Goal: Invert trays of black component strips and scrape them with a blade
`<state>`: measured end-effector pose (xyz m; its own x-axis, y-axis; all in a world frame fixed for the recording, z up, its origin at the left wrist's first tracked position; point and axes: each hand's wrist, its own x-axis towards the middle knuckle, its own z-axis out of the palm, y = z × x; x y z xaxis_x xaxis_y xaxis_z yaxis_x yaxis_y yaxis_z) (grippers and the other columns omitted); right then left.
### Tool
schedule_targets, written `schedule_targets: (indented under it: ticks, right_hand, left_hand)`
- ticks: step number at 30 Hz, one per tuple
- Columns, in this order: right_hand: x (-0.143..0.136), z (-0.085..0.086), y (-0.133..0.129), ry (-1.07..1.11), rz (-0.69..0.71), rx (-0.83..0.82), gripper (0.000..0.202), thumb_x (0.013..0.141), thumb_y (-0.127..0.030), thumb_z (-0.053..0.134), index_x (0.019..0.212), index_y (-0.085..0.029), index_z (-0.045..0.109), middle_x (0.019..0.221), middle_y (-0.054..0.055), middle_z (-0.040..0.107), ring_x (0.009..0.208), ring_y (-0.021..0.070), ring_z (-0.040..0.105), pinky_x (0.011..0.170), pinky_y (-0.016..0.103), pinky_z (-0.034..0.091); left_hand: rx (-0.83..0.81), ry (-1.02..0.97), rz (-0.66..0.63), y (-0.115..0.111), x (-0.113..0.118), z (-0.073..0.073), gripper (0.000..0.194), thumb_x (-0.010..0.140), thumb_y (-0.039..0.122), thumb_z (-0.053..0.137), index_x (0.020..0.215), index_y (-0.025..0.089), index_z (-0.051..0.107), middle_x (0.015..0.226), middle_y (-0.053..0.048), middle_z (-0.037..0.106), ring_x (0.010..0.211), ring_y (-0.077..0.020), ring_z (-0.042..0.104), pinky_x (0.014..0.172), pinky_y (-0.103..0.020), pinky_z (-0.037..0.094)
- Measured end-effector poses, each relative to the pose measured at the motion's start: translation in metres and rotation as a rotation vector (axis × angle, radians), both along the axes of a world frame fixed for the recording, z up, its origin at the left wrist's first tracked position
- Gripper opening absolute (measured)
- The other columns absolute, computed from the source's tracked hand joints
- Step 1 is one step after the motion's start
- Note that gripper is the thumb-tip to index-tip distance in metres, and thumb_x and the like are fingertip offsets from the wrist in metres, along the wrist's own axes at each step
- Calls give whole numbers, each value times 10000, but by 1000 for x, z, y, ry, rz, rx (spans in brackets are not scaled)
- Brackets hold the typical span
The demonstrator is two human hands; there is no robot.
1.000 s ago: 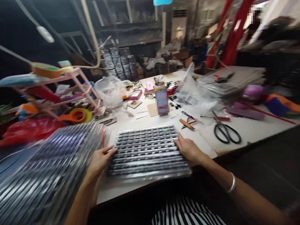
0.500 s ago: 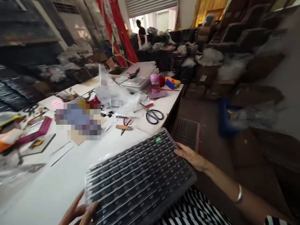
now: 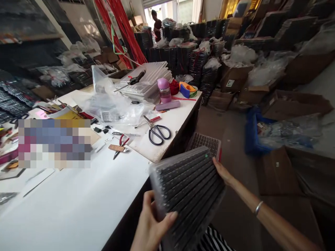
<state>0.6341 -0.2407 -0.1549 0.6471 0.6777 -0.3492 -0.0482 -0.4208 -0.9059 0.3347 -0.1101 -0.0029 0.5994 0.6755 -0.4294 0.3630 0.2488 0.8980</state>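
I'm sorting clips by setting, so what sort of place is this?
Probably a small workshop or packing room, though I can't be certain. Scissors and pliers lie on a white worktable, cardboard boxes stand on the floor, and dark stacks line the background.

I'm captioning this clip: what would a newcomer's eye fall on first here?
Probably the dark, ridged tray, held tilted between the left hand and right hand beside the white table. Next, perhaps, the bright red strands hanging at the back and the dark-handled scissors lying near the table's edge.
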Motion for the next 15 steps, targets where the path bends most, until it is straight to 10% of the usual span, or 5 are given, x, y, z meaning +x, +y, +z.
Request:
schedule_targets:
  ticks: [8,15]
  right_hand:
    - [182,0,31,-406,153,-339,383,907,-471,513,1061,-137,623,1087,82,641,1038,221,596,927,458,456]
    - [222,-39,123,-696,382,-679,317,918,-363,535,1165,-167,566,1189,86,571,1024,204,578,873,425,493]
  left_hand:
    - [-593,-69,-84,-34,107,-162,939,507,608,791,1213,230,301,918,-62,642,696,-187,648,673,-337,490]
    - [-717,-97,101,-41,168,-220,410,866,351,582,1221,173,479,1069,-68,595,804,-149,611,706,-337,530]
